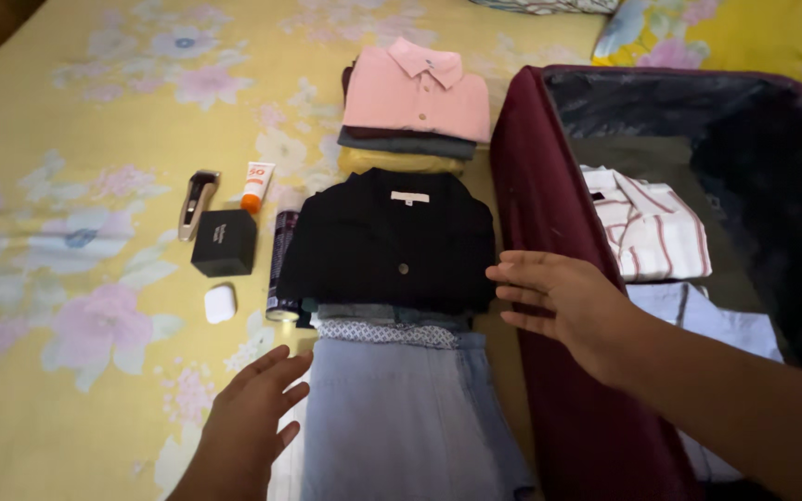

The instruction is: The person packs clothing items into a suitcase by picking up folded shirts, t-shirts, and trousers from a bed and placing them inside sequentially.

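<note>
The suitcase point(549, 232) lies open just under and beyond the right hand point(563, 306), its maroon wall running below the palm. Inside it, past the fingers and to their right, a folded striped shirt point(647, 227) lies flat; nearer the wrist, a pale blue shirt point(726, 325) lies partly under the forearm. The two shirts touch edge to edge. The rest of the dark lining shows bare.

The right hand hovers over the suitcase wall, palm down, fingers straight and spread, pointing left toward the black shirt point(392, 241); the fingertips reach just to that shirt's right edge. It grasps nothing. Whether the fingertips touch the cloth cannot be told.

The left hand point(248, 417) is low on the bedsheet point(67, 390), palm down, fingers loosely spread and empty, pointing up and right. Its fingertips are just beside the folded jeans point(401, 417), which lie to its right. A patterned cloth point(387, 332) lies between the jeans and the black shirt.

Beyond the left hand sit a white case point(220, 303), a black box point(225, 243), a spray can point(282, 264), an orange-capped tube point(255, 186) and a trimmer point(197, 204). Farther off, past the black shirt, a pink shirt point(417, 91) tops a small stack.
</note>
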